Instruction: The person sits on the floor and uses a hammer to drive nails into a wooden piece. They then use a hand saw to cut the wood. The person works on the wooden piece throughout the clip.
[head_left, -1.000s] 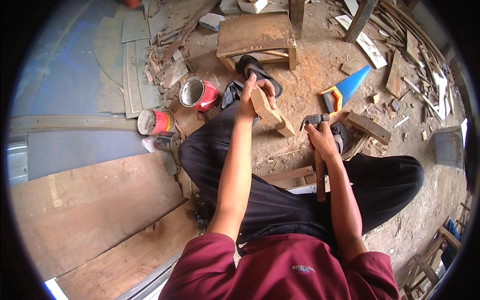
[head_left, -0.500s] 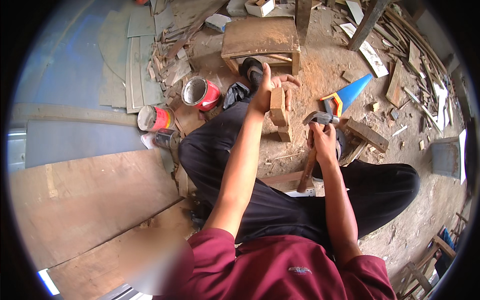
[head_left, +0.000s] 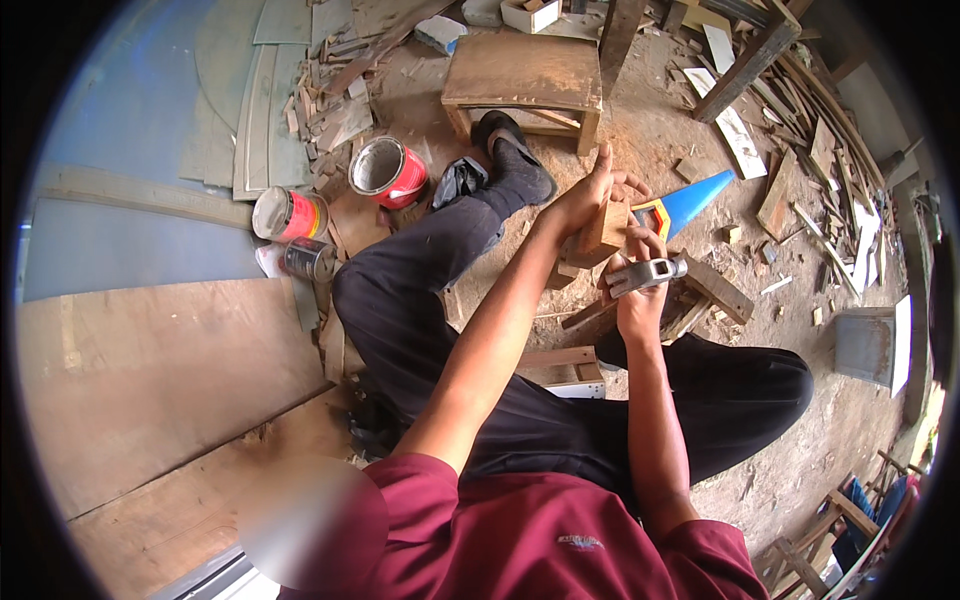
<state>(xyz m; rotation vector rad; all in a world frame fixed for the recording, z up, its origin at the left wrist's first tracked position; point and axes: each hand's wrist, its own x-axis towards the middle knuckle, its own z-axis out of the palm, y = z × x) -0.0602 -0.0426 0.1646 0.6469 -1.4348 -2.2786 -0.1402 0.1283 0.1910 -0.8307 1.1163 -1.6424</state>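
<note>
In front of my legs, my left hand [head_left: 582,204] holds a short wooden block [head_left: 604,233], its thumb raised and its fingers round the far side. A second piece of wood shows just below that block, partly covered. To the right, my right hand [head_left: 642,305] grips a claw hammer [head_left: 648,276] close under its metal head. The handle points down and left, partly hidden by the hand. Some right-hand fingers stretch up to the block's right side; whether they touch it I cannot tell. Beyond the hands lies a handsaw [head_left: 700,202] with a blue blade.
A wooden stool [head_left: 520,75] stands ahead, near my left foot. Paint cans, one a larger red tin [head_left: 388,172], sit to the left beside plywood sheets [head_left: 180,370]. Offcuts [head_left: 720,290] and scrap strips litter the right floor. A grey bin [head_left: 868,345] stands far right.
My left hand has moved right and slightly down with the block. My right hand has turned the hammer, and its fingers have come up beside the block.
</note>
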